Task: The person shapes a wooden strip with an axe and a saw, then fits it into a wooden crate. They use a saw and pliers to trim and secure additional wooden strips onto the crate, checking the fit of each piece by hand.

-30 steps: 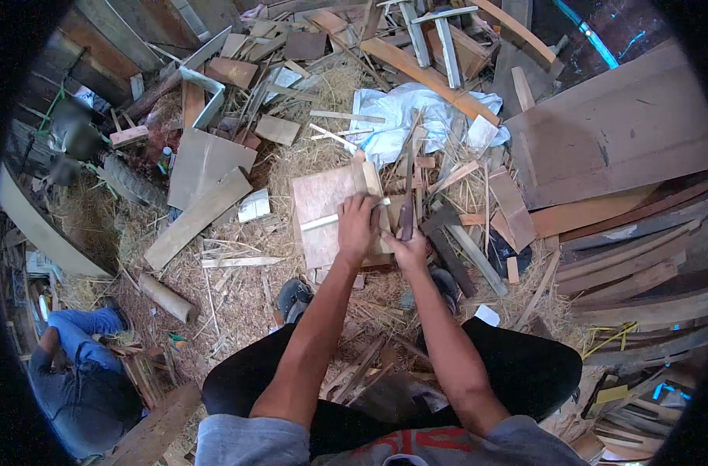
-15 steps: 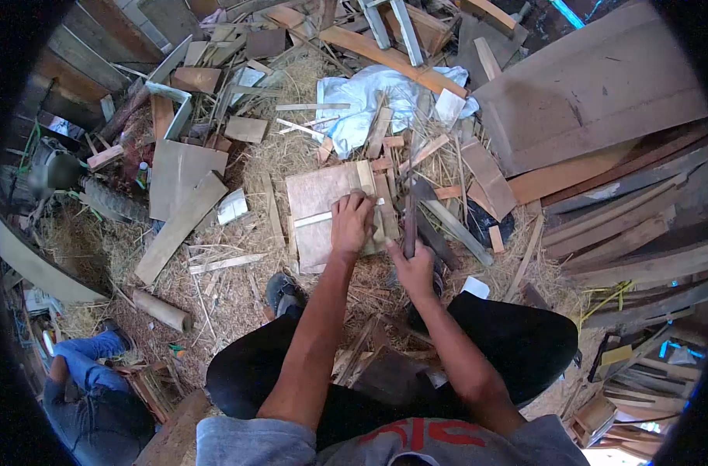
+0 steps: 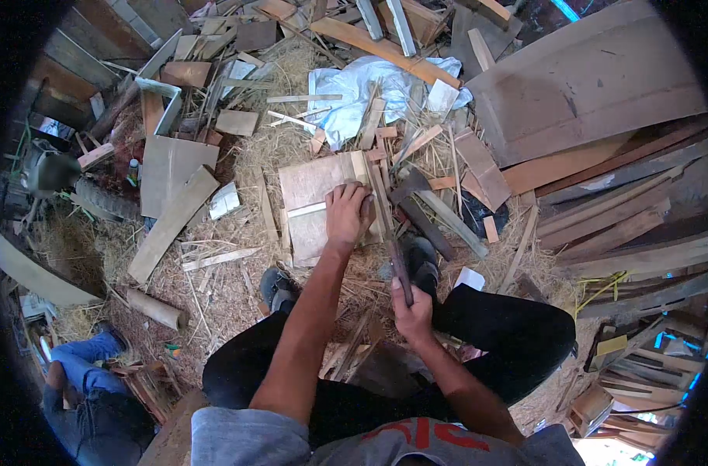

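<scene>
My left hand (image 3: 346, 213) presses down with bent fingers on a pale wooden strip (image 3: 359, 165), which lies along the right side of a flat square board (image 3: 303, 182). A narrow white strip (image 3: 306, 210) crosses the board and runs under this hand. In my right hand (image 3: 413, 313) is the end of a long, narrow dark tool with a machete-like outline (image 3: 396, 260). The tool slants up and left, its far part close beside the board's right edge. To its right a dark hammer-like tool (image 3: 425, 221) lies on the ground.
Straw and wood scraps cover the ground. A white plastic sheet (image 3: 346, 85) lies beyond the board. Large brown panels (image 3: 587, 85) and curved planks (image 3: 626, 225) are stacked at right. Another person (image 3: 98, 404) sits at lower left, near a short log (image 3: 157, 309).
My right hand has drawn back toward me with the long tool, which has gone from near upright in view to slanting left. The left hand stays on the board.
</scene>
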A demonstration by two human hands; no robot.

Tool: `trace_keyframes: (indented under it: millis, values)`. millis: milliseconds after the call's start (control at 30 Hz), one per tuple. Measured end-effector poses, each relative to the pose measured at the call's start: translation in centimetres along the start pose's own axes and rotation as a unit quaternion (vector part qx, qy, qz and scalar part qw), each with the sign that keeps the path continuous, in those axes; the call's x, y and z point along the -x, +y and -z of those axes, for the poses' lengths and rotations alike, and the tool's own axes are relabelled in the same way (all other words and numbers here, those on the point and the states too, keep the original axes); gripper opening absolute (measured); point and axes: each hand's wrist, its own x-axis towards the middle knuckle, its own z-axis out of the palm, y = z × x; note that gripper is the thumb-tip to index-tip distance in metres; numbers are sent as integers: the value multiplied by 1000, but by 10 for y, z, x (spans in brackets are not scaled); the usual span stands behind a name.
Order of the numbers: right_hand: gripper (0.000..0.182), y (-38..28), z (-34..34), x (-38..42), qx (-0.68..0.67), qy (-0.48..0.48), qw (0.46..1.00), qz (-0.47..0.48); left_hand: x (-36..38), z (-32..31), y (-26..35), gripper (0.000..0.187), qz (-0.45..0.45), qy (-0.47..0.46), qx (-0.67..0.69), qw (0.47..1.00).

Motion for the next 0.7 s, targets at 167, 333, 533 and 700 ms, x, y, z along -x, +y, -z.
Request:
trace_keyframes:
  millis: [167, 333, 533, 700]
  values:
    - [45, 11, -1, 0, -4, -3, 1000, 5, -1, -2, 1, 24, -4, -2, -6, 1000]
    - [41, 10, 2, -4, 3, 8, 1000, 26, -2, -12, 8, 35, -20, -37, -69, 997]
    - [38, 15, -4, -1, -38, 3, 999, 18, -6, 2, -1, 39, -61, -56, -83, 993]
    - [38, 10, -8, 6, -69, -5, 998, -3, -7, -1, -16, 40, -84, -60, -60, 993]
